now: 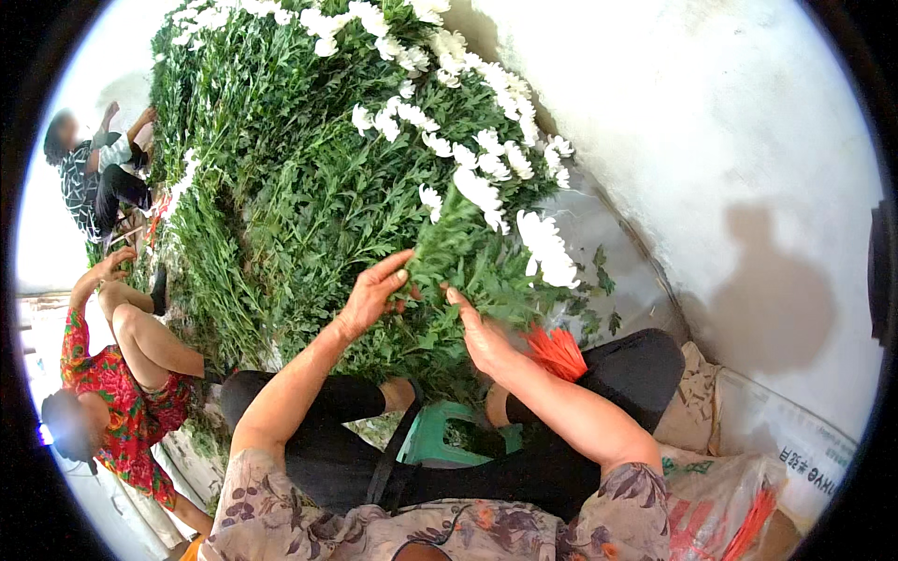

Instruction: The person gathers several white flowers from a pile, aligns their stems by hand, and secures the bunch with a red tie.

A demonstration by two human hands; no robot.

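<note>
A bunch of white chrysanthemums with long leafy green stems lies in front of me. My left hand grips the leafy stems from the left side. On the right side of the same stems rests my right hand, its fingers closed around them. A bundle of orange ties sits on my right knee, just beside the right hand. Behind the bunch, a big pile of the same flowers covers the ground.
A green plastic stool is under me. A white wall rises on the right, with bags at its foot. Two other people sit at the left, one in a red flowered dress, one in a patterned top.
</note>
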